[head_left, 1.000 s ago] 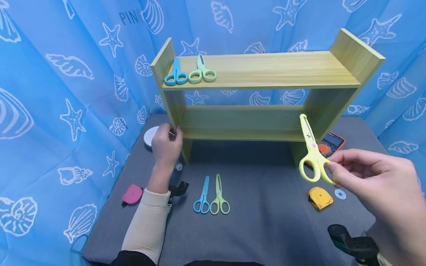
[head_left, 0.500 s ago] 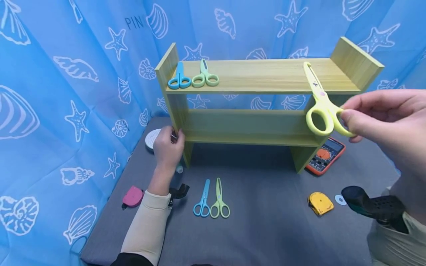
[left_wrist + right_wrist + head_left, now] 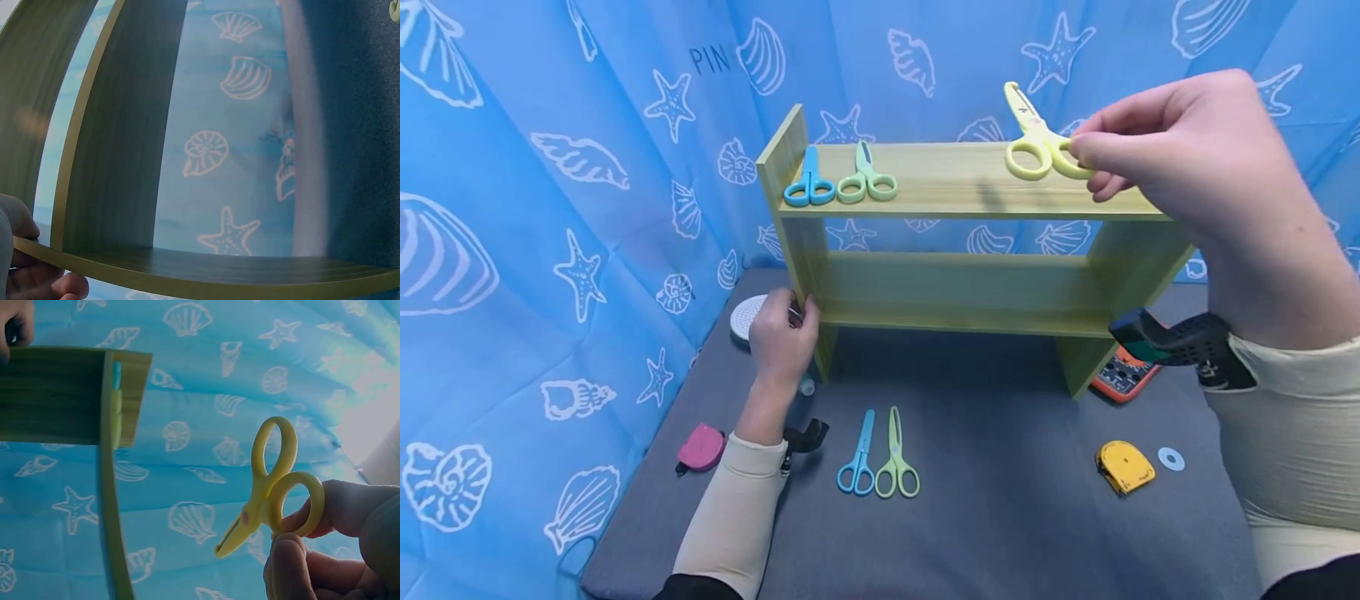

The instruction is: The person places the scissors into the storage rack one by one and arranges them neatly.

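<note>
My right hand (image 3: 1187,150) pinches yellow scissors (image 3: 1028,152) by one handle loop, with the blades pointing away and up. In the head view they overlap the top board of the wooden shelf (image 3: 955,321); the right wrist view shows the yellow scissors (image 3: 250,512) in the air beside that board. My left hand (image 3: 781,337) grips the shelf's left side panel, thumb and fingers on either side of its edge (image 3: 156,281). On the top board, at the left end, lie blue scissors (image 3: 809,185) and green scissors (image 3: 867,179), side by side.
More blue scissors (image 3: 857,462) and green scissors (image 3: 897,467) lie on the grey table (image 3: 1000,533) in front. A pink tape measure (image 3: 702,447) and a white round object (image 3: 747,317) are left; a yellow tape measure (image 3: 1124,467), pale disc (image 3: 1171,459) and multimeter (image 3: 1122,379) are right.
My right hand has lifted the yellow scissors from in front of the lower shelf to over the top board, then moved left and farther in. My left hand keeps its grip on the side panel.
</note>
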Available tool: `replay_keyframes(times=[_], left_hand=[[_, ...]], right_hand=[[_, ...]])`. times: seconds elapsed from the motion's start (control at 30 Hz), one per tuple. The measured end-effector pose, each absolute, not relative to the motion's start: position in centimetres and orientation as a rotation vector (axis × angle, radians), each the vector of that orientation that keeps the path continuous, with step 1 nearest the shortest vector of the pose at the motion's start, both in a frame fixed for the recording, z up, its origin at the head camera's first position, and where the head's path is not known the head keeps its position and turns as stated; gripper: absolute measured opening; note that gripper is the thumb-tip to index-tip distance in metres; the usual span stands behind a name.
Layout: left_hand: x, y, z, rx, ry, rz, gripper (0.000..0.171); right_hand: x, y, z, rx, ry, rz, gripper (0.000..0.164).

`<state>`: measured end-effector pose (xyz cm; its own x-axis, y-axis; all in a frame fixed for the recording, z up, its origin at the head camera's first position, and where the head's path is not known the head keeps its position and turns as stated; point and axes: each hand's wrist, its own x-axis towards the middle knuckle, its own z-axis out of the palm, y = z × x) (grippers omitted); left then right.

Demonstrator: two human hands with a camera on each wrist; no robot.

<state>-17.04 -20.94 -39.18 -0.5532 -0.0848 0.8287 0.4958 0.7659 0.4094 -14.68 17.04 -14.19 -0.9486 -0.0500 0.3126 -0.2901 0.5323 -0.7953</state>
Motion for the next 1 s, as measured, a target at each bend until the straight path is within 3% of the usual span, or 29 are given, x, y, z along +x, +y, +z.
replay_keyframes(times=[0.57,1.0], left_hand=[[-17.1,-20.9,-39.2,-0.313,-2.013,-0.785,0.016],[-16.9,-20.9,-39.1,-0.307,-2.030,-0.785,0.016]], right_hand=[[-21.3,10.1,-13.9,0.396,-2.777,1.214,0.030],[-21.8,8.0,-14.9,0.483,-2.900,0.988,0.024]])
